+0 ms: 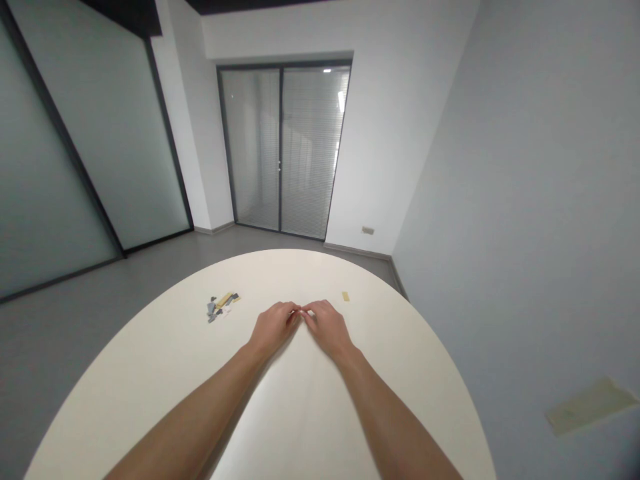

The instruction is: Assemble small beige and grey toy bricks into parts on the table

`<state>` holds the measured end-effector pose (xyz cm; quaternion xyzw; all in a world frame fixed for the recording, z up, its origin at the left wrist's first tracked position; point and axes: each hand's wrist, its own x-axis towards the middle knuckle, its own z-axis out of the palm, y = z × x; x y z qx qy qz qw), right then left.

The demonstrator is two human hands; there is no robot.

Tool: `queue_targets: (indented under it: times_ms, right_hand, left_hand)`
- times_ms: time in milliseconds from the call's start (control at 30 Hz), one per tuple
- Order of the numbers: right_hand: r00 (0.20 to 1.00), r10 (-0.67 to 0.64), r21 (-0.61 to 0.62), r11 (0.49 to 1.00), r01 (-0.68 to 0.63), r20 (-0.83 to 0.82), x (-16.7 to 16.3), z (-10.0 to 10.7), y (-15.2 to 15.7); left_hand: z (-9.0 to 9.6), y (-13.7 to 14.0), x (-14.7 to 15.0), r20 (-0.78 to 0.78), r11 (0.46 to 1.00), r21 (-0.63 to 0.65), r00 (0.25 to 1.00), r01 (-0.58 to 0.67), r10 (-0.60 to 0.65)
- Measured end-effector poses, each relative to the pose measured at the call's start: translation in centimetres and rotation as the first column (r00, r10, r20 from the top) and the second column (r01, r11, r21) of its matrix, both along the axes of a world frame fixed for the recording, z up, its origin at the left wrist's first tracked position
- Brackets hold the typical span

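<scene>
Over the middle of the round white table [280,267], my left hand [274,327] and my right hand [325,325] meet at the fingertips. Both are closed in a pinch around something small, mostly hidden by the fingers; a pale speck shows between them, too small to name. Left of my left hand lies a loose pile of small grey, tan, dark and white pieces [220,305] that look like toy building bricks. A single flat tan piece [345,296] rests beyond my right hand, apart from the pile.
The table's curved far edge lies a short way beyond my hands. Behind it are a grey floor [200,250], a glass door with blinds [305,153] and frosted panels [110,120]. At the right, a wall [525,200] carries a strip of tape [590,405].
</scene>
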<state>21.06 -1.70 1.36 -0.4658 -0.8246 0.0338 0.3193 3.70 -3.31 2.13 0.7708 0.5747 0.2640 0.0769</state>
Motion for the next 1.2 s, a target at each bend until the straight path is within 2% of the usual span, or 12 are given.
queue_targets:
  times_ms: [1200]
  right_hand:
    - [1.0, -0.022, -0.045, 0.999, 0.023, 0.021, -0.03, -0.01, -0.07]
  left_hand:
    - [-0.25, 0.06, 0.06, -0.033, 1.0, 0.019, 0.999, -0.012, 0.013]
